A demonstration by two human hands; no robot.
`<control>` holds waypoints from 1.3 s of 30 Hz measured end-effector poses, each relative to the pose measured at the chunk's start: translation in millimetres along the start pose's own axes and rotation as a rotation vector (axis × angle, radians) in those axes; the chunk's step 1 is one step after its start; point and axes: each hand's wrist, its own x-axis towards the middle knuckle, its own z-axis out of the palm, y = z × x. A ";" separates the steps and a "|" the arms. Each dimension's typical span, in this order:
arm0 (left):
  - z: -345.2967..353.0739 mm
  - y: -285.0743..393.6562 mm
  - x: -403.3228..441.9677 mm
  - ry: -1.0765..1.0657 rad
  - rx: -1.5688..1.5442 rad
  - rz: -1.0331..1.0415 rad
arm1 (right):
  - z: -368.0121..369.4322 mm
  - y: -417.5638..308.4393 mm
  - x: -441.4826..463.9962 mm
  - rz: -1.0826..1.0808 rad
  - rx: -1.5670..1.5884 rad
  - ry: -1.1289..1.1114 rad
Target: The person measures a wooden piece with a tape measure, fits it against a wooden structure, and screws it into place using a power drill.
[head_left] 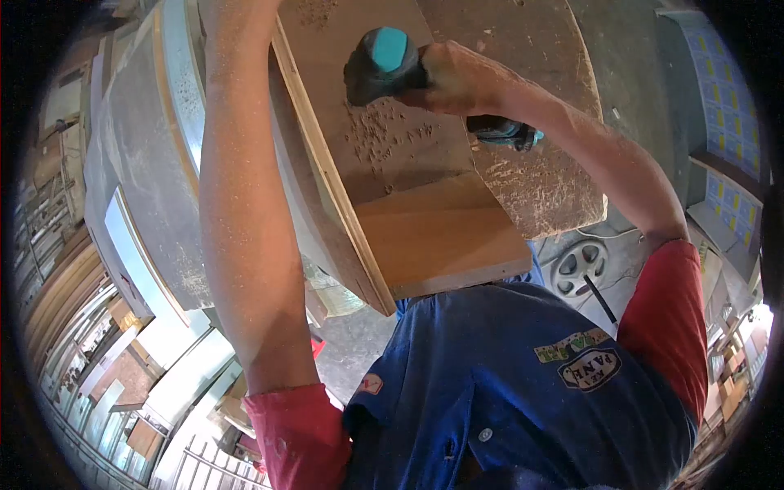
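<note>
My right hand (453,79) is closed around a black and teal cordless power tool (387,61), which looks like a drill. It is above the inside face of a brown wooden panel (327,37); whether the tip touches the wood is hidden. Wood shavings (376,135) lie scattered on that panel below the tool. My left forearm (245,188) reaches up along the upright plywood edge (327,163) and leaves the top of the view, so the left hand is out of sight. A second black and teal power tool (502,132) lies just below my right wrist.
A wooden board (457,237) closes the near end of the piece, close to my body. The worn worktable (555,180) extends right. Large panels (147,163) stand at left, a spoked wheel (578,268) is on the floor, and patterned sheets (723,82) stand far right.
</note>
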 end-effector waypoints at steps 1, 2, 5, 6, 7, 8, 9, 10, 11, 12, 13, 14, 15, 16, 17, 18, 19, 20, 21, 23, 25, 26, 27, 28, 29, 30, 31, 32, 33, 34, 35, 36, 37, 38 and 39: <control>4.7 -4.7 2.2 -0.006 -0.001 -0.001 | 0.8 -2.2 0.5 0.005 0.003 -0.003; 10.2 -9.9 6.8 0.058 0.024 0.010 | 0.2 -3.6 1.3 -0.013 0.020 0.009; 9.3 -9.6 5.9 0.073 -0.039 0.024 | -6.1 -9.2 6.7 0.010 0.029 -0.047; 6.5 -6.9 4.4 0.029 -0.125 0.028 | -8.0 -11.7 9.1 0.044 0.020 -0.113; 10.0 -10.9 7.8 0.025 -0.125 0.028 | -8.6 -14.1 10.9 0.047 0.022 -0.115; 14.4 -16.8 13.9 0.044 -0.118 0.030 | -8.5 -16.6 12.4 0.105 0.070 -0.143; 19.1 -23.0 18.3 0.063 -0.112 0.033 | -7.3 -18.2 13.7 0.161 0.117 -0.170; 16.2 -19.4 15.7 0.059 -0.111 0.031 | -4.7 -17.7 15.6 0.163 0.120 -0.172; 10.3 -12.3 11.3 0.050 -0.069 -0.003 | -2.2 -15.8 18.2 0.212 0.118 -0.188; 6.9 -7.7 8.1 0.042 -0.028 -0.037 | -0.1 -13.7 19.2 0.261 0.116 -0.205; 11.9 -12.3 10.9 0.039 -0.028 -0.038 | -3.1 -17.1 17.7 0.263 0.117 -0.207; 18.8 -18.7 16.3 0.099 -0.008 -0.030 | -10.1 -23.7 15.7 0.230 0.102 -0.197; 25.0 -25.9 20.4 0.159 0.013 -0.022 | -14.0 -27.8 14.7 0.197 0.088 -0.188; 20.1 -22.8 17.8 0.158 0.014 -0.023 | -14.8 -25.3 15.2 0.197 0.089 -0.190; 9.3 -14.6 12.6 0.066 -0.015 0.000 | -16.1 -19.9 16.3 0.098 0.039 -0.217; -0.8 -5.7 6.6 -0.028 -0.044 0.023 | -16.4 -15.2 17.5 -0.001 -0.012 -0.243; -8.5 2.5 0.5 -0.030 -0.044 0.022 | -12.5 -11.4 18.2 0.000 -0.011 -0.243; -15.2 10.6 -5.4 -0.086 -0.140 -0.044 | -6.2 -8.4 17.8 -0.016 -0.004 -0.154; -17.8 14.3 -8.4 -0.142 -0.236 -0.111 | -1.3 -4.7 16.9 -0.031 0.004 -0.063; -6.6 5.3 2.9 -0.103 -0.177 -0.122 | -5.1 -4.9 15.7 -0.016 0.050 -0.080; -2.6 3.9 5.2 -0.066 -0.120 -0.131 | -10.9 -8.1 15.1 0.005 0.096 -0.120; -8.8 12.4 0.4 -0.051 -0.082 -0.131 | -13.2 -9.7 16.2 0.014 0.109 -0.137; -12.3 17.4 -2.4 -0.036 -0.043 -0.132 | -15.5 -11.0 17.5 0.020 0.123 -0.153; -10.7 15.4 -1.1 -0.037 -0.044 -0.131 | -17.1 -14.7 19.3 0.033 0.141 -0.172; -8.3 10.6 1.7 -0.026 -0.018 -0.106 | -19.5 -18.1 21.9 0.043 0.154 -0.191; -7.3 6.4 4.3 -0.014 0.007 -0.080 | -19.9 -22.3 23.7 0.055 0.160 -0.220; -7.3 0.1 7.8 -0.014 0.007 -0.079 | -22.5 -27.7 30.2 0.056 0.160 -0.220; -8.0 -5.0 10.4 -0.019 -0.018 -0.001 | -24.1 -35.4 39.9 0.069 0.010 -0.354; -5.5 -8.3 11.9 -0.026 -0.045 0.078 | -25.8 -42.8 48.1 0.083 -0.140 -0.488; -5.6 -4.2 8.2 -0.033 -0.048 0.080 | -27.9 -53.8 50.6 0.089 -0.136 -0.488; -8.0 1.4 2.6 -0.027 -0.105 0.033 | -29.7 -69.0 49.8 0.106 -0.197 -0.475; -8.1 6.4 -1.4 -0.022 -0.164 -0.014 | -29.7 -77.7 50.6 0.124 -0.258 -0.461; -3.8 0.9 2.2 -0.033 -0.169 -0.015 | -28.0 -79.9 53.5 0.134 -0.253 -0.465; -0.6 -8.8 9.8 0.006 -0.101 0.056 | -26.5 -82.5 57.7 0.147 -0.291 -0.486; 4.3 -18.5 16.4 0.051 -0.032 0.128 | -25.0 -84.9 62.5 0.155 -0.331 -0.505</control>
